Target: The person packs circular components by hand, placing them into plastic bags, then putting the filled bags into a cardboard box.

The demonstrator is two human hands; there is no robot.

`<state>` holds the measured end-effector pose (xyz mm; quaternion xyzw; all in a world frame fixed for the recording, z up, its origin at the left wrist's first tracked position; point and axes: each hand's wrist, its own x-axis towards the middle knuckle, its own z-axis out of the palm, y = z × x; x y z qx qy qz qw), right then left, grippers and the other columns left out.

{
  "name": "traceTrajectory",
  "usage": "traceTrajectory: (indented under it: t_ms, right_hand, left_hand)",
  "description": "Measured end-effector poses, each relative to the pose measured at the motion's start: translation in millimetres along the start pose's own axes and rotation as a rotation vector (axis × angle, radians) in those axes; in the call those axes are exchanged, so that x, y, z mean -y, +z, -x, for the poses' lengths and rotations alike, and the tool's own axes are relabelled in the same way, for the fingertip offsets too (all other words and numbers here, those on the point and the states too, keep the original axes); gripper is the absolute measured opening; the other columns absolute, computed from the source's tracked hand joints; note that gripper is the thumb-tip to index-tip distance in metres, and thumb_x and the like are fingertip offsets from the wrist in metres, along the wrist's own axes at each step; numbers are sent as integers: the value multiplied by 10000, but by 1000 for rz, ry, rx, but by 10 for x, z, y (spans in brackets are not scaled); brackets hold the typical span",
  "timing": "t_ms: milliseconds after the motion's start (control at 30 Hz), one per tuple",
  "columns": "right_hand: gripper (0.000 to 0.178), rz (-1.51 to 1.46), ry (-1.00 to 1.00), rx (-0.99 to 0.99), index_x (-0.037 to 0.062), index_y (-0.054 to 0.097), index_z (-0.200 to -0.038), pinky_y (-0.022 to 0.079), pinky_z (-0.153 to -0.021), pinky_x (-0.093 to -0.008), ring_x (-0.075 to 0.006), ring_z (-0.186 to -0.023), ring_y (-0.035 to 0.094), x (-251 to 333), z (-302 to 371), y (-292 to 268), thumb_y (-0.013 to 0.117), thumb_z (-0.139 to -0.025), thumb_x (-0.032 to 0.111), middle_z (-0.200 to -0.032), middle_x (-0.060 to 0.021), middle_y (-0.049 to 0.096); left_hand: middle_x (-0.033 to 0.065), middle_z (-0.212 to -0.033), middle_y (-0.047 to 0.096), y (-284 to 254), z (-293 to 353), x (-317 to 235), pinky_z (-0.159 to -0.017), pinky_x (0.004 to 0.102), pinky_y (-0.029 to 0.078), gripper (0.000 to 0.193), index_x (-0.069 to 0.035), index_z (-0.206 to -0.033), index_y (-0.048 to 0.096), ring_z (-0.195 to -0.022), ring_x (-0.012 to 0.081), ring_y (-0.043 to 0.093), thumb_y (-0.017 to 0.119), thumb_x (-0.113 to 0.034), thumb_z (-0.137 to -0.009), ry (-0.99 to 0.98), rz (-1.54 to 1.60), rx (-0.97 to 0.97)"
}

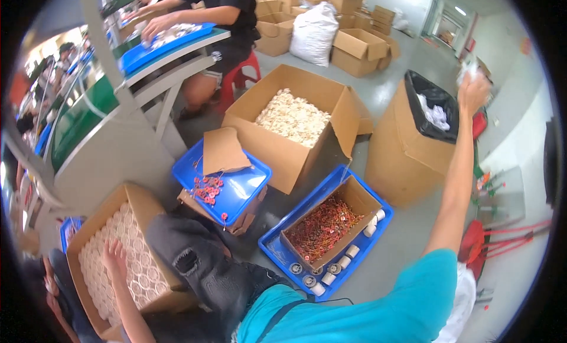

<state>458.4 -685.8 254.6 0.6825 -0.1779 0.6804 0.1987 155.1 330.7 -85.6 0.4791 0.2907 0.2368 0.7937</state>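
Note:
My right hand (474,93) is raised at arm's length at the far right, near the rim of a tall cardboard bin (407,148) lined with a black bag. Its closed fingers grip a crumpled, whitish see-through plastic bag (469,70), slightly blurred. Crumpled white plastic (434,115) lies inside the bin. At the lower left my left hand (115,255) hovers over an open carton (155,210) packed with rows of round cream-coloured parts (142,263). Its fingers are apart, and nothing shows in them.
A blue tray (274,239) holds a box of thin red-and-dark wired parts (325,225) and several white cylinders (352,251). Another blue tray (248,186) carries red pieces and a cardboard flap. Beyond stands a carton of small cream parts (292,115). A co-worker (221,24) sits at the bench.

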Motion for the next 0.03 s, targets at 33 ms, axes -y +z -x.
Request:
traceTrajectory:
  t_ms: [33]
  right_hand:
    - [558, -345, -335, 273, 150, 481, -1300, 352, -961, -441, -370, -1164, 448, -390, 153, 532, 630, -811, 374, -1255, -175, 516]
  left_hand:
    - [82, -1336, 437, -140, -169, 47, -1025, 460, 277, 576, -179, -1412, 307, -1187, 230, 438, 499, -394, -913, 2, -28, 35]
